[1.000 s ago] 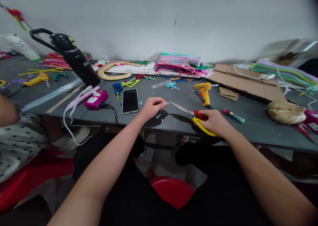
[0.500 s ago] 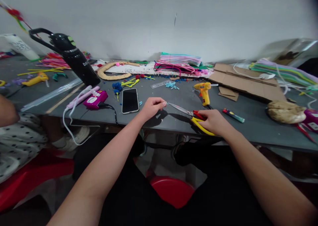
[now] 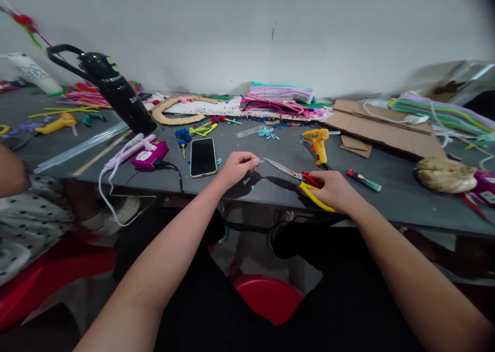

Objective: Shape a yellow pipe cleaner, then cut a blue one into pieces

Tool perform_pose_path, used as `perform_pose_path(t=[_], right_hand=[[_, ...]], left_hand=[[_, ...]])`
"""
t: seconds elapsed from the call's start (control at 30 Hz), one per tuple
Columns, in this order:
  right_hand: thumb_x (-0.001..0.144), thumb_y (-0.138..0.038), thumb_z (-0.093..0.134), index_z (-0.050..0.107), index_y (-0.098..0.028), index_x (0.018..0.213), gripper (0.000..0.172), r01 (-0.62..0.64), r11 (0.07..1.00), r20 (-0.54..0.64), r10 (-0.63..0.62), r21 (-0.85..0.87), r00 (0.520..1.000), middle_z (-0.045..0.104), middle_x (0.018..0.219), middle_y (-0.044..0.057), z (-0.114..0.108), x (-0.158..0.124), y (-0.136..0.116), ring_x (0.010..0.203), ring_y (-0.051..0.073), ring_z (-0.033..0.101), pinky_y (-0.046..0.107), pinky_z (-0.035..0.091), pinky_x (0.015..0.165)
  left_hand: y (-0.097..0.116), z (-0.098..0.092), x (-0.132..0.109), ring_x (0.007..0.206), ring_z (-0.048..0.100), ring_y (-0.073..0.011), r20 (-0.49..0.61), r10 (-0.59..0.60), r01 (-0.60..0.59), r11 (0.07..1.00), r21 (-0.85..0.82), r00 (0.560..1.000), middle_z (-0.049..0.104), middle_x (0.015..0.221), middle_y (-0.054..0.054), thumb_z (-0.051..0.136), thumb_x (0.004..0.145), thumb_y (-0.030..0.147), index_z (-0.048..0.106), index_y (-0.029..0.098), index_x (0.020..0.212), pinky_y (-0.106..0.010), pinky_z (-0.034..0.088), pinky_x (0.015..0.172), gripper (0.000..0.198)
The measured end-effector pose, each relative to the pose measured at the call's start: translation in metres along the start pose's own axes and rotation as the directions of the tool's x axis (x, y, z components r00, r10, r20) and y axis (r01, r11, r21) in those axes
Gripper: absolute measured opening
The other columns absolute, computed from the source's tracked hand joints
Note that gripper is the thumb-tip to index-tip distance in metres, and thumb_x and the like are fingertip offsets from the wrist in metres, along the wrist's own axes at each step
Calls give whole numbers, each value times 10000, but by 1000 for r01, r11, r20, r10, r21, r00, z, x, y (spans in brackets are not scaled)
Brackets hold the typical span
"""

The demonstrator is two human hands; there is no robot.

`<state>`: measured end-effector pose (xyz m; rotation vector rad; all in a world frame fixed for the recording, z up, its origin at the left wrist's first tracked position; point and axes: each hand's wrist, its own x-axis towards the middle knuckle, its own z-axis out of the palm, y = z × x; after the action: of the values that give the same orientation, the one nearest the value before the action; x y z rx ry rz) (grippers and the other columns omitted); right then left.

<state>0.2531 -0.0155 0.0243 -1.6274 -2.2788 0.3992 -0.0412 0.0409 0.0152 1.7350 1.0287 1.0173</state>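
My left hand (image 3: 240, 167) is closed in a pinch on a small light blue piece (image 3: 261, 161) that pokes out past the fingertips. My right hand (image 3: 332, 188) grips scissors (image 3: 286, 171) with red and yellow handles. The blades look closed, and their tip points at the blue piece with a small gap between. Beyond my hands lies a little pile of light blue pieces (image 3: 267, 132) beside a clear ruler (image 3: 247, 132). A phone (image 3: 203, 157) rests left of my left hand, with a few blue bits at its edge.
A yellow glue gun (image 3: 318, 145) stands behind my right hand, with a cutter (image 3: 364, 180) to its right. Cardboard (image 3: 382, 128) lies at the back right. On the left are a black bottle (image 3: 126, 102), a purple device (image 3: 150, 155) with cables, and another person's arm (image 3: 11, 172).
The scissors' tip has drawn back slightly to the right, away from the blue piece. My left hand has hardly moved.
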Motion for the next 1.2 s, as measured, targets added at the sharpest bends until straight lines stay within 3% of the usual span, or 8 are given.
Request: perform_pose_path(t=[0.37, 0.6, 0.87, 1.03, 1.2], right_hand=[[787, -435, 610, 522, -198, 631, 298, 4, 1000, 31, -3, -30, 1000, 486, 584, -17, -3, 1, -3, 569, 130, 395, 268, 294, 546], [779, -419, 601, 607, -190, 682, 249, 22, 1000, 22, -21, -22, 1000, 534, 602, -5, -1, 3, 0, 581, 138, 435, 266, 314, 563], [776, -475, 626, 499, -199, 614, 344, -31, 1000, -44, 31, 5, 999, 460, 559, -20, 1, 0, -1, 553, 126, 373, 261, 263, 507], [762, -520, 648, 482, -202, 604, 392, -26, 1000, -17, 27, 2, 1000, 460, 555, -20, -1, 1, -2, 556, 128, 371, 265, 264, 511], [779, -474, 631, 518, -200, 621, 336, -12, 1000, 15, 12, -8, 1000, 475, 571, -19, -3, 1, -2, 566, 131, 381, 266, 279, 526]], left_hand=[[1, 1, 0, 548, 447, -96, -6, 3, -3, 1000, 27, 1000, 544, 584, 9, 627, 806, 432, 666, 137, 738, -233, 326, 526, 306], [1, 0, 0, 544, 444, -95, 2, -1, 1, 1000, 31, 1000, 544, 577, 12, 623, 808, 432, 666, 133, 733, -234, 324, 532, 311], [0, 0, 0, 531, 428, -94, -1, -4, 4, 1000, 13, 1000, 541, 571, 12, 628, 803, 431, 660, 139, 721, -239, 312, 530, 305], [1, 1, 0, 527, 427, -94, -1, -7, 7, 1000, 12, 1000, 541, 568, 12, 626, 804, 433, 655, 141, 714, -240, 312, 530, 307], [1, 1, -1, 536, 429, -95, -2, -4, 4, 1000, 26, 1000, 537, 574, 13, 621, 811, 433, 662, 136, 730, -239, 309, 532, 311]])
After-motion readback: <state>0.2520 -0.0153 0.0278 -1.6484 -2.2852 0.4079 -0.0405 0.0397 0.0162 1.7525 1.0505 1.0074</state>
